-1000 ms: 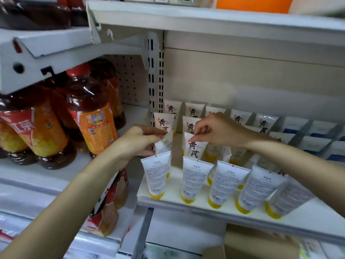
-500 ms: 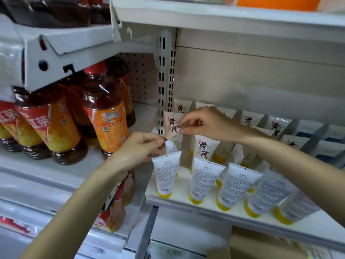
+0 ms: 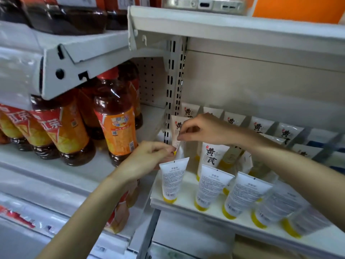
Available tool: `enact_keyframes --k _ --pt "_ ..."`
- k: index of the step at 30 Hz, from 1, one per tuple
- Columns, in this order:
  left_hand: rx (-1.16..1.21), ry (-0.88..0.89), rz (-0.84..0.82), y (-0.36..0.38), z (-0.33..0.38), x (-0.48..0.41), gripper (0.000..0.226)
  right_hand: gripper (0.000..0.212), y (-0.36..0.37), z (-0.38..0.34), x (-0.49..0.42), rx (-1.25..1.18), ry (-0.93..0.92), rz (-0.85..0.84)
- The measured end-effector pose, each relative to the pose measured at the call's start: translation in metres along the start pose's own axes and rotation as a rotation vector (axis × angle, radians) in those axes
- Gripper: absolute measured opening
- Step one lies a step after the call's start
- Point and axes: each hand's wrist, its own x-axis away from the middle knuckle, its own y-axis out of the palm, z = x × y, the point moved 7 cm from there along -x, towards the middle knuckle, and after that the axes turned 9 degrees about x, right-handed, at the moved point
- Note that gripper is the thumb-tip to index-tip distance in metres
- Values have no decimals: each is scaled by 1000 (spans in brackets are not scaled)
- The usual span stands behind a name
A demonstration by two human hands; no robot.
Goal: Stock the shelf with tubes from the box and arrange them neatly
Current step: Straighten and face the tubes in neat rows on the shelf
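White store shelf (image 3: 186, 200): left hand (image 3: 147, 157) and right hand (image 3: 207, 129) fingers pinch a cream, black-lettered tube (image 3: 176, 126). Slotted upright (image 3: 175, 81) just left of the fingers; standing tubes (image 3: 213, 156) crowd right.

The right hand (image 3: 205, 129) has shifted left from the neighbouring tube (image 3: 211, 156) and now pinches the end tube (image 3: 176, 126), which the left hand (image 3: 147, 159) holds by its cap.

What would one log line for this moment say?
step: arranging | left hand: pinches cap end of tube | right hand: pinches same tube higher | where: shelf, left end
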Motion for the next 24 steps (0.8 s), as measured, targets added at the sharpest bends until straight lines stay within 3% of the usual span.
enact_keyframes --k 12,17,24 --pt "6 3 94 -6 -5 -8 16 38 3 -2 0 -67 21 -85" --pt "26 10 115 -5 -6 -13 34 52 3 -3 0 -176 50 -110" --pt "20 60 113 -3 -2 -20 23 43 5 -6 -1 -215 43 -140"
